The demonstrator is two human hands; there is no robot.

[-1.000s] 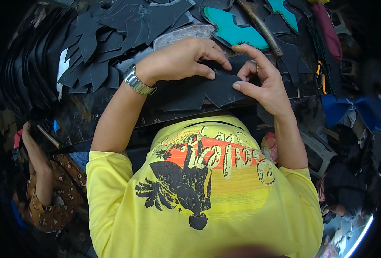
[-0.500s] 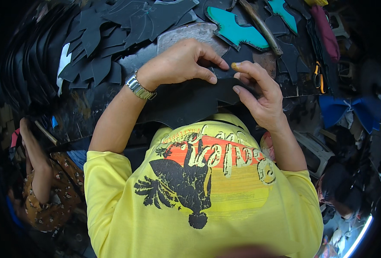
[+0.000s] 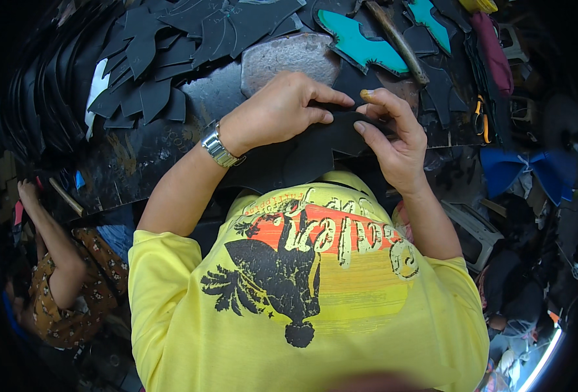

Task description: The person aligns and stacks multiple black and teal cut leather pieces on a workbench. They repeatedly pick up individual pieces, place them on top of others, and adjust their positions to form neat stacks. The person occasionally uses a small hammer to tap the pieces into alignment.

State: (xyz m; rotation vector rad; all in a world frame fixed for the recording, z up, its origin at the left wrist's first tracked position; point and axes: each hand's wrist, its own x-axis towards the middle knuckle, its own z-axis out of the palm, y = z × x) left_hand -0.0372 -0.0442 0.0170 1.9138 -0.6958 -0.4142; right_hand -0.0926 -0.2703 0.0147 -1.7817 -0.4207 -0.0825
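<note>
A black sheet piece (image 3: 289,160) with a curved, notched outline lies over the table's near edge, close to my body. At its far edge my left hand (image 3: 292,108) is closed, thumb and index finger pinching the black sheet. Just to the right, my right hand (image 3: 400,140) grips the same sheet between thumb and bent fingers, and one fingertip carries a yellow-brown stain. The fingertips of both hands nearly meet. Part of the sheet is hidden under my left wrist, which wears a metal watch (image 3: 218,145).
Black cut pieces (image 3: 171,59) are heaped at the far left. Beyond my hands lies a grey slab (image 3: 289,59); right of it are teal shapes (image 3: 361,42), a wooden-handled tool (image 3: 397,42) and orange-handled scissors (image 3: 478,121). Another person's arm (image 3: 57,242) is at the left.
My left hand and forearm have shifted right and slightly nearer, closer to my right hand. The black sheet has moved a little with them. The other person's arm at left has also moved.
</note>
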